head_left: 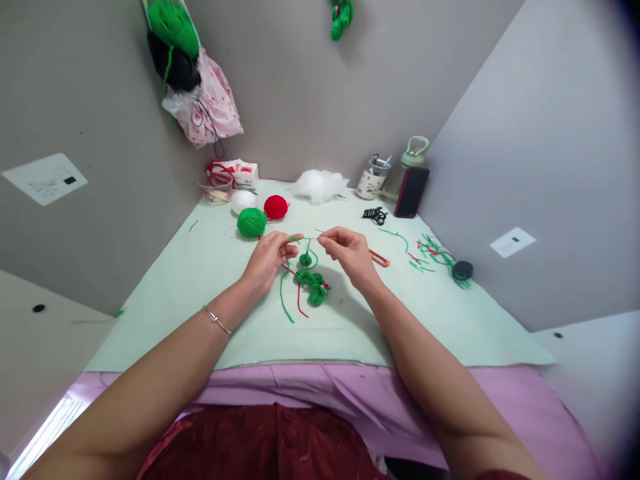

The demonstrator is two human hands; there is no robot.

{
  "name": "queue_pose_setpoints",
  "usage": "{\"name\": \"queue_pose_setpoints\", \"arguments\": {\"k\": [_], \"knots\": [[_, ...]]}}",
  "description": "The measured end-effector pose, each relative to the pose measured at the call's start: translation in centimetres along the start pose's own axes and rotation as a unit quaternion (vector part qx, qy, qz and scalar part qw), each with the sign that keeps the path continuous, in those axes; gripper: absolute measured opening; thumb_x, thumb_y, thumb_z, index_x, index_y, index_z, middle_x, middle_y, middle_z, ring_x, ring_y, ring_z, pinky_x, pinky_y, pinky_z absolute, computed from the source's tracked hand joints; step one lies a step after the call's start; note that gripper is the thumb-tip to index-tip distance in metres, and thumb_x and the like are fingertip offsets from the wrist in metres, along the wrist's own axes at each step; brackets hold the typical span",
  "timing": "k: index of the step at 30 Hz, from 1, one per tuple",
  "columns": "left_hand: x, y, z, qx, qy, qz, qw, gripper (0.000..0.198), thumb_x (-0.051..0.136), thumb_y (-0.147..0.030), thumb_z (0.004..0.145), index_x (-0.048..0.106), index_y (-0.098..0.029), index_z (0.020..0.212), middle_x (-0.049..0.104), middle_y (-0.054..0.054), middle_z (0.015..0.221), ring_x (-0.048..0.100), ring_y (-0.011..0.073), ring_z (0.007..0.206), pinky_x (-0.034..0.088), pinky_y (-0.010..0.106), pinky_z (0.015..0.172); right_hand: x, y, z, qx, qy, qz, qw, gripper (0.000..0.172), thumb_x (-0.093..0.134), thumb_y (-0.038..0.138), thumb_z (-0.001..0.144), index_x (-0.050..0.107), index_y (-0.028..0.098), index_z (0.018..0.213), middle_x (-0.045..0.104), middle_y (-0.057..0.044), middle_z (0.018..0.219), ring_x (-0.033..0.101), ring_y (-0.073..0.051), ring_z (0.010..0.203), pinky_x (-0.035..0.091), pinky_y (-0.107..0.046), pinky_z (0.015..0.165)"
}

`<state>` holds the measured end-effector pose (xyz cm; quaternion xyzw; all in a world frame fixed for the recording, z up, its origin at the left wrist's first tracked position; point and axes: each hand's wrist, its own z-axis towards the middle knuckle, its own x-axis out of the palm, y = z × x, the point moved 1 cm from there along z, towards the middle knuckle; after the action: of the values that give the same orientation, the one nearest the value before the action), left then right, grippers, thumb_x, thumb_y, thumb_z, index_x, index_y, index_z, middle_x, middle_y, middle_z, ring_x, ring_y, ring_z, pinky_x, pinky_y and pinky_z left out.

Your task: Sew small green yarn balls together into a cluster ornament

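My left hand (273,257) grips green yarn (295,239), its fingers partly curled. The strand runs taut across to my right hand (345,248), whose thumb and forefinger pinch its other end. A thin dark needle-like tip (320,231) shows beside those right fingertips; its kind is too small to tell. From the strand hangs a small round green knitted or crocheted piece (305,259). Just below lies a lumpy green yarn figure (315,287) with bits of red and white. Loose red yarn (301,300) and a green tail (284,300) trail on the table beside it.
Green (251,223), red (275,207) and white (244,202) yarn balls sit behind my left hand. White stuffing (320,185) lies at the back. Right of my hands are an orange cutter (380,259), yarn scraps (425,253), a black roll (462,270), a phone (412,193) and a bottle (397,175).
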<state>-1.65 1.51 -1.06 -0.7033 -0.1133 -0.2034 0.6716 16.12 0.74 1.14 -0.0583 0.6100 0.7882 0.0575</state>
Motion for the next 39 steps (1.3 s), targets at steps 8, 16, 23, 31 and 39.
{"name": "queue_pose_setpoints", "arguments": {"k": [8,16,23,31,39], "knots": [[0.1,0.4,-0.2,0.001,0.024,0.036,0.999,0.023,0.072,-0.026,0.078,0.055,-0.018,0.091,0.059,-0.004,0.074,0.059,0.0083,0.068,0.047,0.023,0.073,-0.3,0.1,0.1,0.007,0.005,0.150,0.989,0.013,0.077,0.029,0.073,0.069,0.018,0.076,0.062,0.002,0.065,0.052,-0.009,0.059,0.043,-0.024,0.057],[-0.6,-0.5,0.1,0.031,0.190,0.252,0.948,0.018,0.067,-0.022,0.078,0.071,-0.023,0.095,0.069,0.004,0.102,0.064,0.0174,0.093,0.047,0.030,0.082,-1.3,1.0,0.2,0.053,0.042,0.258,0.964,0.021,0.075,0.030,0.075,0.058,0.019,0.079,0.073,-0.002,0.088,0.052,-0.006,0.049,0.038,-0.020,0.046],[-1.0,-0.5,-0.4,0.076,0.298,0.377,0.874,0.018,0.069,-0.019,0.076,0.074,-0.022,0.093,0.068,0.008,0.115,0.063,0.0244,0.106,0.047,0.038,0.091,-2.8,1.4,0.9,0.054,-0.022,0.263,0.963,0.026,0.078,0.033,0.072,0.063,0.018,0.088,0.054,0.007,0.057,0.033,-0.002,0.040,0.023,-0.018,0.039],[-0.7,-1.4,-0.2,-0.043,0.202,0.195,0.959,0.025,0.073,-0.039,0.080,0.066,-0.017,0.089,0.071,0.007,0.092,0.066,0.0177,0.082,0.050,0.029,0.070,-3.5,0.7,1.1,0.035,-0.044,0.182,0.982,0.039,0.074,0.033,0.075,0.064,0.019,0.110,0.050,0.009,0.056,0.032,-0.005,0.044,0.019,-0.021,0.043],[-0.4,-1.1,-0.1,0.012,0.088,0.136,0.987,0.028,0.076,-0.040,0.074,0.061,-0.018,0.084,0.060,-0.002,0.069,0.058,0.0125,0.060,0.047,0.025,0.057,-0.6,0.9,-0.5,0.013,0.089,0.013,0.996,0.028,0.069,0.042,0.082,0.074,0.017,0.092,0.055,0.002,0.065,0.042,-0.010,0.059,0.032,-0.025,0.054]]}}
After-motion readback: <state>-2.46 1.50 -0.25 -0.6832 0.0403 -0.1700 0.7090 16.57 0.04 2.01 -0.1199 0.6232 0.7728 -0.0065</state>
